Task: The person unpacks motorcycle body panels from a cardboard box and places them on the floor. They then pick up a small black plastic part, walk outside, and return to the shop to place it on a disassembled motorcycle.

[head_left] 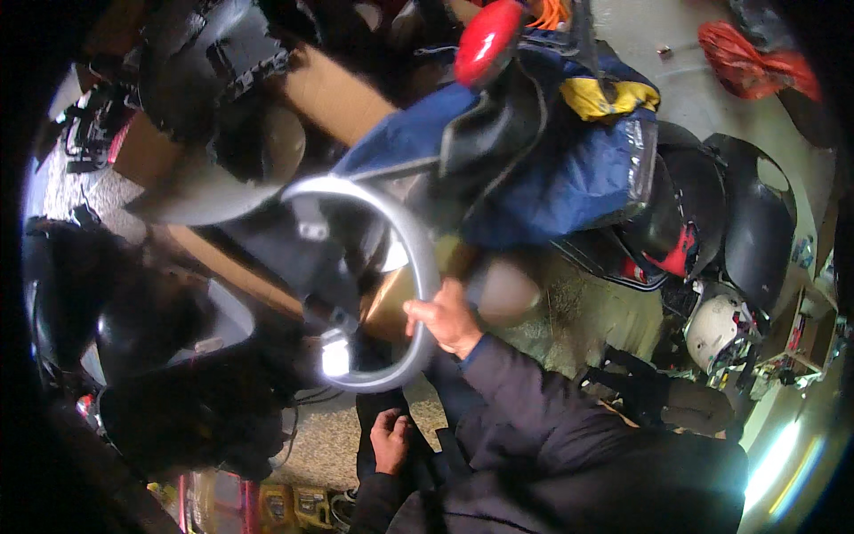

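My right hand (449,322) is closed around a curved silver grab rail (414,245), a C-shaped tube with flat mounting tabs on its inner side. The hand grips the rail's right side and holds it up in front of me. A bright glare covers its lower tab. Below it, my left hand (390,440) lies against my dark trousers with its fingers loosely curled, and I see nothing in them. Behind the rail are dark plastic panels and an open cardboard box (334,93), partly hidden by it.
A blue cover with a yellow patch (560,182) drapes over something at the far middle, near a red glossy part (487,43). To the right stand a black scooter seat (756,214) and a white helmet (716,334). Black plastic parts (151,320) crowd the left.
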`<state>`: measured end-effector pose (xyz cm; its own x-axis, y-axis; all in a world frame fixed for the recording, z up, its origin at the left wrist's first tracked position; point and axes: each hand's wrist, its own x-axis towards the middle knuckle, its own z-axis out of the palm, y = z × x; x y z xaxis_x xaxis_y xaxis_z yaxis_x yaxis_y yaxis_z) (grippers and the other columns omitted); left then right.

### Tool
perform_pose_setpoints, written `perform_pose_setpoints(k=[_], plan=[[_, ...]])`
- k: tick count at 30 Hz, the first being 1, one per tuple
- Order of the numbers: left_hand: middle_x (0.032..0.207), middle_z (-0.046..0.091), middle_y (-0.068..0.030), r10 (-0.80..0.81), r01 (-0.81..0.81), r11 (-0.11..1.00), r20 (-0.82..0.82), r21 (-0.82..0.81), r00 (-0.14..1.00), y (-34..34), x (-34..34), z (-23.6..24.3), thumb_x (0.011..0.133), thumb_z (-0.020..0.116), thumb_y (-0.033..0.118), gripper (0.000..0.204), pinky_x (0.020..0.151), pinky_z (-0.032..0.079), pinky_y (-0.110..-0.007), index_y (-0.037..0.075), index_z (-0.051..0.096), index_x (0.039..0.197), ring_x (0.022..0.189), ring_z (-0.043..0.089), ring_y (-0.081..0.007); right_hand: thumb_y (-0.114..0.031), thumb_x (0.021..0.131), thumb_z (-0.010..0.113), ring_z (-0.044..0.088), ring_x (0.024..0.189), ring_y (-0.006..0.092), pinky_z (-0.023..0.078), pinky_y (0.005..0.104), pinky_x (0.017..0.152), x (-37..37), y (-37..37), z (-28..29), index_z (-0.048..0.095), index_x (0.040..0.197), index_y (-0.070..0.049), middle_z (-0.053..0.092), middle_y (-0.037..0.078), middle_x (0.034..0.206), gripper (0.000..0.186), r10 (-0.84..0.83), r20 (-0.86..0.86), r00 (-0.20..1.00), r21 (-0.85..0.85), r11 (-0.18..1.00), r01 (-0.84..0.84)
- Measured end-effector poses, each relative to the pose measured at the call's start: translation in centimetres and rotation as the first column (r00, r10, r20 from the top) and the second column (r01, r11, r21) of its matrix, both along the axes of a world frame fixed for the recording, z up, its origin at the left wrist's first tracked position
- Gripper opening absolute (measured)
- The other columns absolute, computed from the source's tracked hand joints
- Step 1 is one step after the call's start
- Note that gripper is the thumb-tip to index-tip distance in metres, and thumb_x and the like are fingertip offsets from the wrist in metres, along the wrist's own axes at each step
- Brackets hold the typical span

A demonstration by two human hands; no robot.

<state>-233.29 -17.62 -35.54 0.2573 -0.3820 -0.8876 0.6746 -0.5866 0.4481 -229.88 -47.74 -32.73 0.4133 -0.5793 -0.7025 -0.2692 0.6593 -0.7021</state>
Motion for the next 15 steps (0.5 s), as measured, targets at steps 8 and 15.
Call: perform_pose_setpoints(k=[8, 15], plan=[[0.090, 0.066, -0.0126, -0.196, 0.208, 0.977, 0.190, -0.046, 0.962, -1.1, -0.9, 2.3, 0.086, 0.063, 0.010, 0.026, 0.076, 0.050, -0.030, -0.006, 0.058, 0.105, 0.082, 0.062, -0.0163, 0.000, 0.070, 0.066, 0.059, 0.056, 0.0113, 0.050, 0.0279, 0.050, -3.2, -15.1, 15.8, 0.056, 0.102, -0.001, 0.061, 0.004, 0.075, 0.034, 0.435, -0.107, 0.894, -0.520, 0.742, -0.424], [0.093, 0.068, -0.0192, -0.164, 0.157, 0.986, 0.160, 0.060, 0.973, -1.2, -3.0, 1.6, 0.084, 0.064, 0.019, 0.032, 0.079, 0.051, -0.034, -0.004, 0.061, 0.106, 0.087, 0.067, -0.0251, -0.007, 0.076, 0.068, 0.055, 0.052, 0.0128, 0.051, 0.0288, 0.047, 2.3, -29.9, 19.9, 0.052, 0.101, -0.003, 0.053, 0.003, 0.069, 0.030, 0.271, -0.322, 0.907, -0.593, 0.689, -0.416]])
